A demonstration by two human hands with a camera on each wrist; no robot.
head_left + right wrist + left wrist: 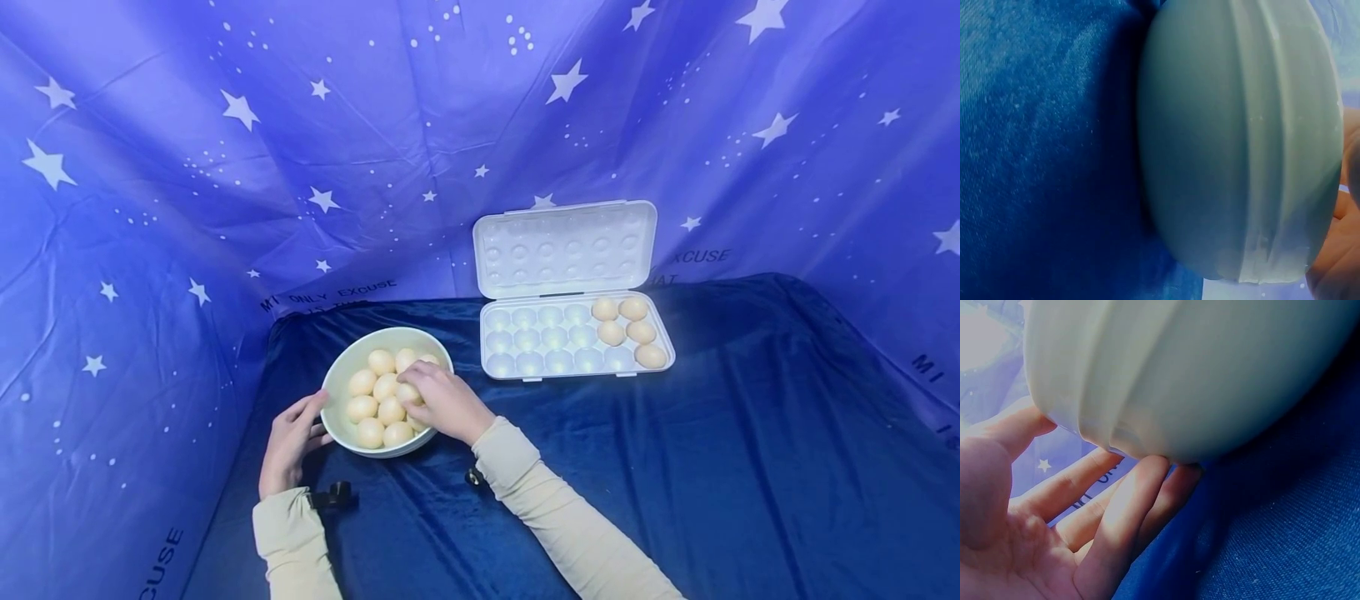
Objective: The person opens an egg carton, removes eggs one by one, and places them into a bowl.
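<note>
A pale green bowl (336,425) full of eggs (362,408) stands on the dark blue cloth. At its left side is my left hand (288,442), the thumb at the rim and the fairly straight fingers (1072,481) touching the outer wall. My right hand (446,400) reaches over the bowl's right rim and pinches an egg (408,393) among the others. Only the right hand's edge (1341,250) shows past the bowl in the right wrist view; its fingertips are hidden there.
Behind and right of the bowl lies an opened egg box (487,362), its lid (562,250) leaning up at the back. Several eggs (650,357) fill wells at the box's right end. A blue star-printed curtain (420,150) surrounds the cloth-covered surface (712,467).
</note>
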